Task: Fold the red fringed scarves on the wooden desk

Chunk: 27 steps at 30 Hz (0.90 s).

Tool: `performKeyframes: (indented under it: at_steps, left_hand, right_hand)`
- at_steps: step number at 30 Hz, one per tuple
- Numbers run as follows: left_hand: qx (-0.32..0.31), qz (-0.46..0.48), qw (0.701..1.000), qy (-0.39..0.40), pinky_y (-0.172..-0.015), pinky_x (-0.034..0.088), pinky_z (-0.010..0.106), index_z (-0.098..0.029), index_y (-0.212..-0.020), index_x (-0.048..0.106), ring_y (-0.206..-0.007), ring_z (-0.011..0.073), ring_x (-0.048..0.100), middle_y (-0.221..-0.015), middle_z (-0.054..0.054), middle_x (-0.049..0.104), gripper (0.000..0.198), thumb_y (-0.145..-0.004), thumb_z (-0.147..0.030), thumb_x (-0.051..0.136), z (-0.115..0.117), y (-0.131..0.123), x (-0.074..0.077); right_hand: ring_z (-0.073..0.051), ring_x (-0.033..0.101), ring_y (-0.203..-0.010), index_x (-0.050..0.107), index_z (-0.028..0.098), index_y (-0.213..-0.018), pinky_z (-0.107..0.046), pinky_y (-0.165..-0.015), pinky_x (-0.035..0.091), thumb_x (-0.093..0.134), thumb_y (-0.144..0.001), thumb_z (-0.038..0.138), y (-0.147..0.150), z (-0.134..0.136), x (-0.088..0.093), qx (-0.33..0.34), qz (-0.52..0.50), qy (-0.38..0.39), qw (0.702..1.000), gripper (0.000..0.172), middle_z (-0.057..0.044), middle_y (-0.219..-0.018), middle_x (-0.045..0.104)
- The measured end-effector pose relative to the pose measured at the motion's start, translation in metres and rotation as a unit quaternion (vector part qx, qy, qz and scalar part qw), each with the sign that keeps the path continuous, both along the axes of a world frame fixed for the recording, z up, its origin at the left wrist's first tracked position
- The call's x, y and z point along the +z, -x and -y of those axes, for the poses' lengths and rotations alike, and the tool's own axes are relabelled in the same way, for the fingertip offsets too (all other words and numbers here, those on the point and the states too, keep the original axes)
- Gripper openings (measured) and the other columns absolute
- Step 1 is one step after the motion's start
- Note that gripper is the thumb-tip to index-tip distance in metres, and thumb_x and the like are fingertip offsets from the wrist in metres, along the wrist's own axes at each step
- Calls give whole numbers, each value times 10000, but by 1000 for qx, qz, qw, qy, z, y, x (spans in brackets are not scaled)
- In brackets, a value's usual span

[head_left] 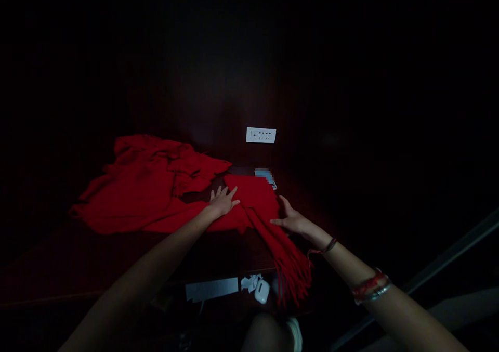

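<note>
A red scarf (257, 191) with a long fringe (290, 279) lies on a dark wooden surface. Its left part is heaped in loose folds, while the right part lies flatter and the fringe hangs over the front edge. My left hand (223, 202) rests on the scarf near its middle, fingers spread and a ring showing on one of them. At the scarf's right edge is my right hand (291, 221), its thumb stretched over the cloth and apart from the fingers. The lower fingers of that hand are partly hidden.
A white wall socket (261, 135) is set in the dark back panel. A pale blue item (267, 177), partly blurred, lies behind the scarf. Below the front edge are a white earbud case (262, 291), crumpled paper (251, 282) and a flat white piece (212, 289). The surroundings are very dark.
</note>
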<state>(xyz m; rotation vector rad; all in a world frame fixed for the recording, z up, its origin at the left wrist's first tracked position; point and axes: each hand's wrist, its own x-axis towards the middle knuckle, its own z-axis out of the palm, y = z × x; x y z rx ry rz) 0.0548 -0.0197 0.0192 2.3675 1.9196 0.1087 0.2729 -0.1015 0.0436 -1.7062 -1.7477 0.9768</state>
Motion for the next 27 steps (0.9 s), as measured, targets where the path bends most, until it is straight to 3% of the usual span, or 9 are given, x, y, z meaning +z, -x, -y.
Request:
performKeyframes:
  at_steps: [3, 7, 10, 13, 16, 19, 21, 24, 27]
  left_hand:
    - [-31, 3, 999, -39, -947, 108, 454, -224, -1295, 152, -1220, 275, 76, -1340, 115, 172, 601, -786, -513, 284, 22, 4, -1]
    - [-132, 17, 990, 50, -955, 86, 450, -158, -1304, 92, -1228, 248, 30, -1354, 119, 86, 741, -736, -589, 295, 48, 23, -4]
    - [-209, 14, 967, 143, -960, 80, 433, -192, -1300, 93, -1229, 228, 12, -1356, 89, 30, 792, -684, -596, 388, 41, 44, 5]
    - [-260, 12, 952, 159, -969, 132, 344, -214, -1285, 166, -1228, 200, 74, -1354, 72, 73, 794, -639, -527, 507, 23, 57, 22]
    - [-246, -8, 959, 142, -931, 233, 283, -188, -1223, 338, -1170, 210, 277, -1295, 90, 294, 731, -591, -455, 589, 16, 53, 38]
    - [-191, 27, 980, 49, -838, 337, 273, -173, -1067, 509, -996, 210, 480, -1096, 82, 529, 449, -701, -432, 485, 22, 33, 45]
    - [-129, 83, 988, -2, -758, 384, 276, -144, -1003, 534, -885, 206, 539, -983, 95, 582, 402, -770, -431, 377, 27, 16, 41]
    - [-44, 199, 977, 68, -604, 427, 258, -94, -1116, 411, -701, 183, 574, -815, 95, 608, 523, -746, -462, 418, 32, -10, 28]
    - [-46, 335, 929, 148, -499, 415, 189, -88, -1233, 195, -573, 116, 545, -731, 34, 581, 711, -677, -330, 566, 35, -30, 16]
  right_hand:
    - [-204, 480, -960, 105, 233, -1285, -332, -791, 399, 645, -545, 167, 1, 6, -5, -31, 7, -60, 998, 918, -98, -1149, 430]
    - [-178, 536, -865, 146, 213, -1260, -301, -704, 455, 579, -608, 128, -2, 15, 1, -59, -182, 22, 981, 787, -92, -1047, 501]
    - [-147, 564, -757, 204, 214, -1229, -263, -647, 473, 550, -642, 131, -3, 20, 9, -68, -263, 36, 962, 686, -60, -907, 548]
    - [-122, 557, -638, 234, 235, -1221, -248, -560, 476, 589, -625, 160, -5, 23, 13, -31, -229, 44, 972, 697, -32, -831, 549]
    - [-121, 546, -631, 243, 253, -1219, -251, -514, 474, 628, -604, 228, -8, 24, 9, 40, -200, 90, 975, 726, -33, -859, 542]
    - [-123, 543, -722, 249, 239, -1200, -254, -567, 478, 599, -628, 218, -11, 18, 0, 1, -243, 70, 968, 671, -50, -950, 523]
    - [-113, 543, -720, 232, 222, -1200, -259, -599, 474, 567, -637, 165, -10, 12, -5, -39, -275, 62, 959, 657, -50, -951, 525]
    - [-103, 543, -660, 245, 196, -1191, -257, -611, 461, 536, -629, 102, -5, -1, -10, -75, -279, 40, 957, 640, -19, -831, 554]
    - [-113, 540, -669, 401, 160, -1088, -256, -642, 443, 536, -613, 95, 1, -15, -13, -66, -194, -36, 978, 498, -3, -769, 561]
